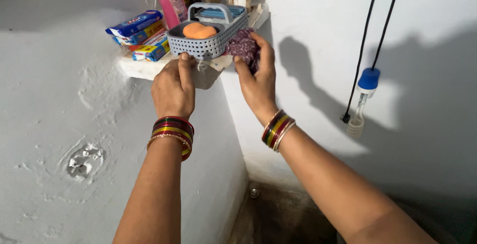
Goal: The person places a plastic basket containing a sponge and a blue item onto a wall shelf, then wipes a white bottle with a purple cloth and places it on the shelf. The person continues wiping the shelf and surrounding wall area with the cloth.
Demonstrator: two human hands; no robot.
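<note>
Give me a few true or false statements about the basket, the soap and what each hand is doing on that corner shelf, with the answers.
1. The soap in the basket is orange. True.
2. The right hand presses a maroon cloth against the basket's side. True.
3. The left hand holds a bottle. False: it touches the basket's front lower edge at the shelf.
4. The basket is red. False: it is grey, with a handle.
5. Packets are stacked left of the basket. True.
6. Both wrists are bare. False: each wears bangles.
</note>
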